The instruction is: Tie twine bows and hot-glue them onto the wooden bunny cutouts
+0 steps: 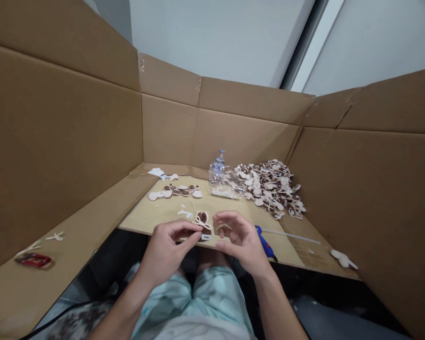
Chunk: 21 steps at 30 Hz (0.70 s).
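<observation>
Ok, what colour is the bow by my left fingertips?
The bow is cream-white, seen in the head view.

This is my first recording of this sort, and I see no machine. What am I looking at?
No robot here: one camera on the wearer's head looks forward and down at the bare left hand and right hand. The left pinches a small bow-tied brown piece; the right is open beside it. On the pale board lie a row of similar pieces and a blue tool, with a big heap at back right. Cardboard walls enclose the back and sides.
</observation>
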Motion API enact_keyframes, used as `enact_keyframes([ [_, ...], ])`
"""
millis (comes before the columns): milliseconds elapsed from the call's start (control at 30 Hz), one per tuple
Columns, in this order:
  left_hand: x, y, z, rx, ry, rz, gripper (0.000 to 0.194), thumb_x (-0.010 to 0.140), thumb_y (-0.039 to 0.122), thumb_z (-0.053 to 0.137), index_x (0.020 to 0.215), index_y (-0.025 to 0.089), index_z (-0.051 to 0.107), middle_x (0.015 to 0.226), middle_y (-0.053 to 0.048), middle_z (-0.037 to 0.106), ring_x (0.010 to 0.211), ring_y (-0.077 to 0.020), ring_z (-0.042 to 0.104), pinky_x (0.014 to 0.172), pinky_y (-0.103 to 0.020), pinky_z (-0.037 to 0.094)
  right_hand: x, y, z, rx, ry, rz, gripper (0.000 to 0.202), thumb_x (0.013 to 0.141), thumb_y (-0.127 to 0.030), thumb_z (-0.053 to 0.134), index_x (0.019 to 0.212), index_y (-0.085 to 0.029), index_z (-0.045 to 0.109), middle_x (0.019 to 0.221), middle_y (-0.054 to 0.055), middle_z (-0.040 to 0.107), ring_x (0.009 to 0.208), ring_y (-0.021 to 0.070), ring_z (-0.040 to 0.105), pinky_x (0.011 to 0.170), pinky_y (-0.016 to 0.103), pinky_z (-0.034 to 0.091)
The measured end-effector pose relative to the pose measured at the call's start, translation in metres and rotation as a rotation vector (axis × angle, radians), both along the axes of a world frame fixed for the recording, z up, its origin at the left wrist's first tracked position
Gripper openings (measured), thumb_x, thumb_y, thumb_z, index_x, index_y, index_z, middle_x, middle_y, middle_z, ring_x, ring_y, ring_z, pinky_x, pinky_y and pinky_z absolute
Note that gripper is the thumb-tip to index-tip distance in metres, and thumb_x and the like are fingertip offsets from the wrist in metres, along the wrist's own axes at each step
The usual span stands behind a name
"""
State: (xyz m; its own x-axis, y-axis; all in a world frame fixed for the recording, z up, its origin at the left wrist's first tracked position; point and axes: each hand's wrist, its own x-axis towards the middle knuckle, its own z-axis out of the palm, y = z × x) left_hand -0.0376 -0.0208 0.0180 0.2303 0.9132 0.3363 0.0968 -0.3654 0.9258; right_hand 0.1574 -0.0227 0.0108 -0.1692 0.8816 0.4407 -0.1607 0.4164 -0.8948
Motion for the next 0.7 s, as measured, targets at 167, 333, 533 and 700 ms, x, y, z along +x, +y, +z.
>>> enact_keyframes([
  [167, 0.000, 0.003, 0.000, -0.049, -0.045, -0.001, 0.015, 0.080, 0.028, 0.068, 0.088, 0.019, 0.075, 0.093, -0.006, 0.077, 0.083, -0.0211, 0.072, 0.079, -0.033, 0.058, 0.011, -0.004, -0.004, 0.198, 0.052, -0.042, 0.011, 0.083, -0.030, 0.068, 0.088, -0.026, 0.076, 0.090, 0.006, 0.071, 0.087, 0.0205, 0.063, 0.079, 0.036, 0.049],
  [333, -0.001, 0.004, 0.002, -0.091, -0.094, 0.002, 0.016, 0.079, 0.029, 0.068, 0.088, 0.018, 0.075, 0.091, -0.006, 0.078, 0.082, -0.0208, 0.073, 0.079, -0.032, 0.059, 0.016, -0.007, -0.009, 0.176, 0.236, -0.223, 0.003, 0.074, -0.029, 0.077, 0.077, -0.027, 0.078, 0.072, 0.004, 0.075, 0.066, 0.0188, 0.066, 0.066, 0.035, 0.053],
  [533, -0.003, 0.003, 0.005, -0.085, -0.063, 0.009, 0.015, 0.081, 0.031, 0.068, 0.086, 0.020, 0.076, 0.088, -0.004, 0.078, 0.082, -0.0201, 0.073, 0.079, -0.030, 0.058, 0.035, 0.001, -0.005, 0.086, 0.451, -0.550, 0.022, 0.049, -0.033, 0.091, 0.059, -0.023, 0.074, 0.064, 0.004, 0.074, 0.051, 0.0154, 0.065, 0.048, 0.027, 0.052],
  [700, -0.004, 0.004, 0.005, -0.076, -0.022, -0.007, 0.019, 0.085, 0.035, 0.062, 0.088, 0.021, 0.076, 0.090, -0.004, 0.078, 0.085, -0.0206, 0.072, 0.082, -0.031, 0.056, 0.053, 0.002, -0.010, 0.073, 0.450, -0.595, 0.020, 0.064, -0.037, 0.083, 0.074, -0.022, 0.075, 0.078, 0.006, 0.077, 0.051, 0.0115, 0.064, 0.048, 0.023, 0.052],
])
